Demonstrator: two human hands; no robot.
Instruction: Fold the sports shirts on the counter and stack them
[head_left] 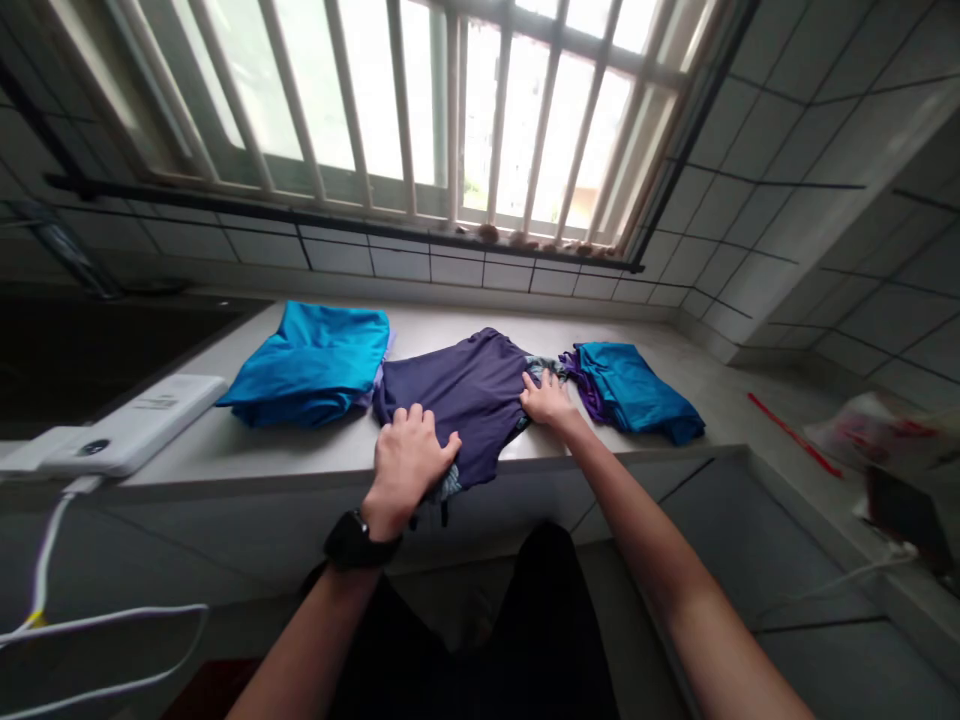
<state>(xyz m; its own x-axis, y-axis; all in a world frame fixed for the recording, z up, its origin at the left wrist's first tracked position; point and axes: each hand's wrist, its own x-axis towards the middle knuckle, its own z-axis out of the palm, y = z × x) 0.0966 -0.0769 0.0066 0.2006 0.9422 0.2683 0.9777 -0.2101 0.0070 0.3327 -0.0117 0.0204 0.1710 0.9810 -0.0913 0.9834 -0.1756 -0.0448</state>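
White counter (487, 314). Centre, reaching the front edge: plain dark purple garment (457, 390); patterned fabric (546, 367), mottled grey-green, shows at its right. Towards the sink-side edge: plain bright blue cloth (307, 355) above lilac fabric (366, 399). Towards the right-hand corner: plain blue bundle (641, 388), deep purple cloth (591, 396) along its left. Beyond the rear edge: pale wall tiles (401, 264), black-jointed. Inside the right-hand corner: red strip (795, 434).

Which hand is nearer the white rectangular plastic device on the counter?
Left. The left hand is to the right of the device, on the dark purple cloth garment; the right hand is farther right, at the garment's right edge.
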